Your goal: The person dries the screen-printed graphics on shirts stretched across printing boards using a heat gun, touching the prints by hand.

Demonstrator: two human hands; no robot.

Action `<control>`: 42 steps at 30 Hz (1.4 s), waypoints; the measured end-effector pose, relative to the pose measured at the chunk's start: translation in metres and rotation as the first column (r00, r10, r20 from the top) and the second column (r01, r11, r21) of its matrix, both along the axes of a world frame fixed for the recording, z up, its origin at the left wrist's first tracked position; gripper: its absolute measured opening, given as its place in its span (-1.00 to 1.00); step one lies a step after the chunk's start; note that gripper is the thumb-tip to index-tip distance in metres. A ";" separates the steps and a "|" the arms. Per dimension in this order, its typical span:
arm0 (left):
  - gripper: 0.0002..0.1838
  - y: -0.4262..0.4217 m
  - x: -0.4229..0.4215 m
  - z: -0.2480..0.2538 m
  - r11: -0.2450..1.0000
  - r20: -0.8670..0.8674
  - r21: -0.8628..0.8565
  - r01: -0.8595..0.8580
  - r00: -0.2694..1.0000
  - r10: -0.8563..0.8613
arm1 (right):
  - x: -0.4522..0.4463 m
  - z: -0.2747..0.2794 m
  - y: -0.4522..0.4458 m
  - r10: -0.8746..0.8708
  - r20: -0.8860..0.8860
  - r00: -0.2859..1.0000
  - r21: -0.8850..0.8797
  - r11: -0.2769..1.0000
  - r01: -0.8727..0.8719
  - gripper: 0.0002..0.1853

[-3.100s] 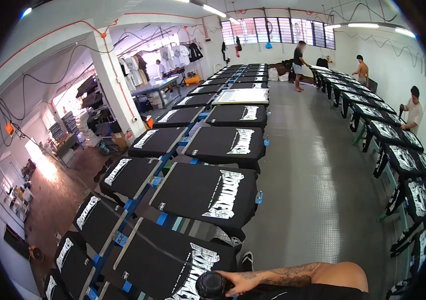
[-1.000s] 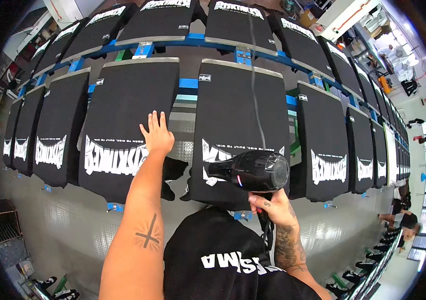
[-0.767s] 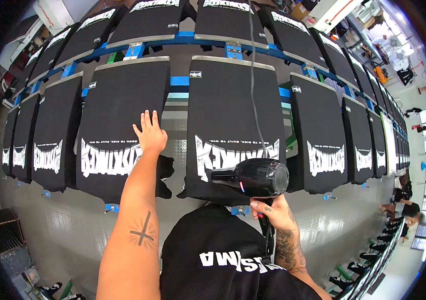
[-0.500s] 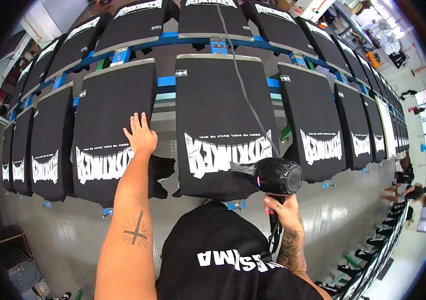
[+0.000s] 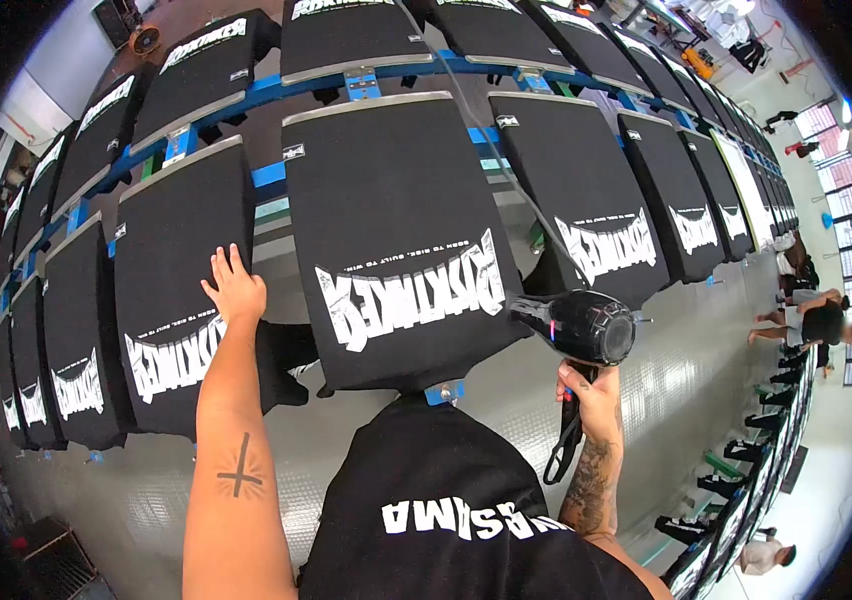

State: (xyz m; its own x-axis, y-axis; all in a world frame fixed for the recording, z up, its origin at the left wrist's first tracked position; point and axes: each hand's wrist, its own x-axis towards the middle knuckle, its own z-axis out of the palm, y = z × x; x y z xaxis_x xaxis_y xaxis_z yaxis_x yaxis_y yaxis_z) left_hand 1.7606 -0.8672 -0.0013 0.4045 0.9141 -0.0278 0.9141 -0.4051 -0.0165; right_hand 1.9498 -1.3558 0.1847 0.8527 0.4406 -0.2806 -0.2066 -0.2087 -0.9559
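Observation:
My right hand [image 5: 591, 390] is wrapped round the handle of a black hair dryer [image 5: 591, 325]. Its nozzle points left, at the right end of the white print on a black shirt [image 5: 396, 200] stretched over a board in front of me. Fingers spread, my left hand [image 5: 236, 287] rests on the right-hand side of the neighbouring black shirt [image 5: 171, 230], above its white lettering. The dryer's grey cord [image 5: 491, 150] runs up across the boards and out of view at the top.
More printed black shirts [image 5: 581, 170] lie on boards in two rows along a blue metal frame [image 5: 271, 175]. Another line of boards [image 5: 746, 480] stands at the right. People [image 5: 816, 322] are in the aisle there. A fan [image 5: 146, 40] is at the upper left.
The dryer has moved rightward along the shirt's print, from its middle to its right end. My left hand stays on the neighbouring shirt. The whole view has turned and shifted.

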 end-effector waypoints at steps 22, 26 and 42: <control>-0.23 0.005 -0.008 0.000 1.000 0.094 0.019 0.023 0.995 -0.025 | -0.008 0.012 0.121 0.499 -0.252 0.829 0.004 0.857 -0.515 -0.67; -0.22 0.007 -0.011 0.000 0.999 0.133 0.024 0.039 0.990 -0.042 | -0.019 0.010 0.170 0.563 -0.250 0.788 0.006 0.815 -0.580 -0.70; -0.20 0.011 -0.014 0.002 0.997 0.149 -0.041 0.060 0.987 -0.054 | 0.020 0.012 0.217 0.424 -0.083 0.902 0.016 0.905 -0.425 -0.59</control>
State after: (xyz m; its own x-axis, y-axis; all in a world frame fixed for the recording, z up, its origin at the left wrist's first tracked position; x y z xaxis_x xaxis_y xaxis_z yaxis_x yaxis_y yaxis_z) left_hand 1.7465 -0.8563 0.0012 0.4586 0.8886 -0.0049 0.8806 -0.4538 0.1364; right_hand 1.9699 -1.1393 0.1967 0.5587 0.7549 -0.3435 -0.1761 -0.2968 -0.9386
